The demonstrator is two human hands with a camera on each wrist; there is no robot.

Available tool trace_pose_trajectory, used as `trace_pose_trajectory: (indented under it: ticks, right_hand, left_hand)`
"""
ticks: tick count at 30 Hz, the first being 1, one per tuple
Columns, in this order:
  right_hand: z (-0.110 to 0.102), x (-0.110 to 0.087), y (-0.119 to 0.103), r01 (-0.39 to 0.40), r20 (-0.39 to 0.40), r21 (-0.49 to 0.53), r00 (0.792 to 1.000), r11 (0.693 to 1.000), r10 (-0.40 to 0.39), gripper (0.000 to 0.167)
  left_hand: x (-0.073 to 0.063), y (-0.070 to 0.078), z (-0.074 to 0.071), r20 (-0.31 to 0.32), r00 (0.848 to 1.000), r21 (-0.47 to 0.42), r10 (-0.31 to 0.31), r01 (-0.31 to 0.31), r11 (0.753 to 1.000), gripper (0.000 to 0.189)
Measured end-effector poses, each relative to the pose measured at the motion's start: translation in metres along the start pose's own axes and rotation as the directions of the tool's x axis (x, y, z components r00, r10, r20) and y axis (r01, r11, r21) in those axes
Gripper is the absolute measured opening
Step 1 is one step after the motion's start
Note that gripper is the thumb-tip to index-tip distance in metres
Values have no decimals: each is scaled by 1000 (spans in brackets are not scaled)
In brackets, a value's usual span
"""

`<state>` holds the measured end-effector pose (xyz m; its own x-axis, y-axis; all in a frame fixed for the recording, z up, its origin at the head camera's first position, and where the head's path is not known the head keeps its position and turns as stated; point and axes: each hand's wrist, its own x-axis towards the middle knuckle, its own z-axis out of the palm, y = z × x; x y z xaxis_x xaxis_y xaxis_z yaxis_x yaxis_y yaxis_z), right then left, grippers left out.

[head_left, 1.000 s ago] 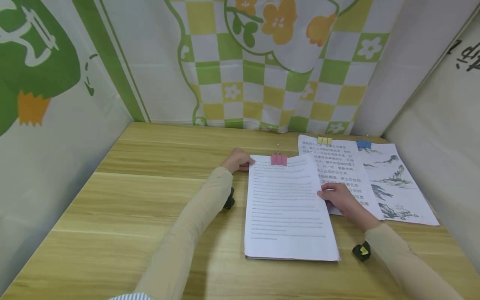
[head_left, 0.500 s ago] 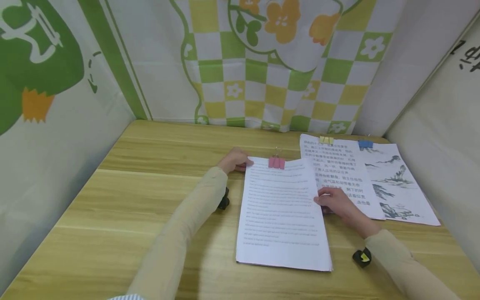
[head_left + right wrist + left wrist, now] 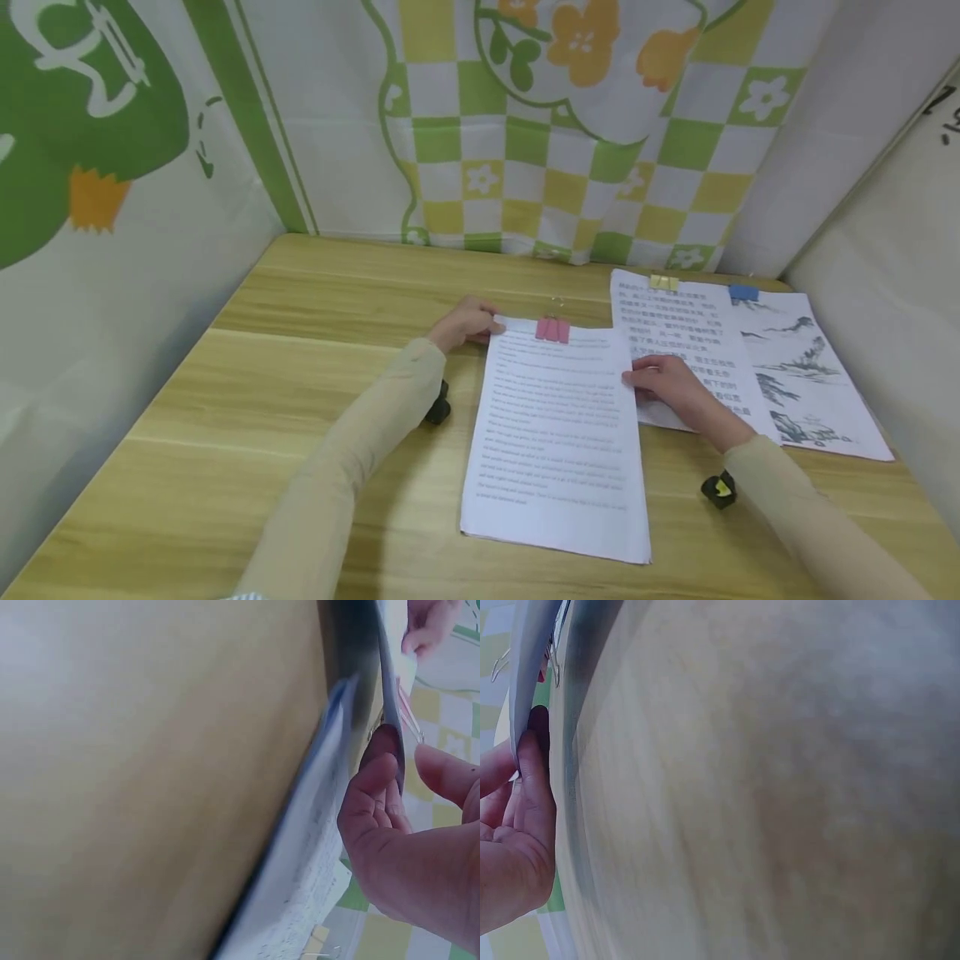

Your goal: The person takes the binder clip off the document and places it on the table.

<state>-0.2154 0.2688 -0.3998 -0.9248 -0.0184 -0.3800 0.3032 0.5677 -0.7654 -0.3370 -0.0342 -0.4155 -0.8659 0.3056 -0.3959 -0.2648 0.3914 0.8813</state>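
Observation:
A stack of printed paper point(image 3: 555, 442) with a pink binder clip point(image 3: 552, 329) at its top edge is between both hands. My left hand point(image 3: 467, 322) pinches its upper left corner, thumb on top; in the left wrist view the fingers point(image 3: 534, 776) curl beneath the sheets. On the right edge, my right hand point(image 3: 671, 385) pinches the stack, its fingers point(image 3: 367, 799) underneath in the right wrist view. The stack's upper part is raised off the table there. Right beside it, partly behind the right hand, lies a large-print stack point(image 3: 675, 333) with a yellow binder clip point(image 3: 664, 282).
An ink-landscape stack point(image 3: 806, 367) with a blue binder clip point(image 3: 743, 292) lies at the far right, partly under the large-print one. The wooden table point(image 3: 225, 400) meets patterned cloth walls point(image 3: 517, 158) at the back and sides. Black wrist camera mounts point(image 3: 720, 490) hang under the forearms.
The clipped stack has moved toward the person and slightly left, its lower edge now turned a little. Both hands keep their hold. The head view has shifted slightly.

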Motion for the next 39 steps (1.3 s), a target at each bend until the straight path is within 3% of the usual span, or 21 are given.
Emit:
trace_pose_trajectory:
  ticks: [5, 11, 16, 20, 33, 39]
  right_hand:
    - [-3, 24, -21, -10, -34, -22, 999, 1000, 10, 65]
    - [-1, 53, -46, 59, -32, -75, 998, 995, -62, 52]
    - [-2, 68, -59, 161, 42, -180, 987, 970, -155, 47]
    - [-2, 78, -66, 204, 123, -206, 976, 957, -182, 46]
    - [14, 97, -98, 224, 325, -159, 931, 961, -163, 50]
    - [23, 104, -104, 143, 314, -109, 944, 984, -103, 56]
  left_hand:
    - [-2, -4, -2, -3, 1000, 18, 20, -20, 1000, 34]
    - [-6, -7, -1, -14, 999, 27, 35, -34, 999, 35]
    - [-7, -8, 1, -19, 999, 11, 30, -30, 999, 35]
    - [-9, -9, 0, -25, 999, 6, 22, -22, 1000, 35]
    - [-18, -11, -5, -67, 997, -1, 28, -28, 1000, 34]
    - [-21, -12, -7, -67, 997, 18, 49, -48, 999, 33]
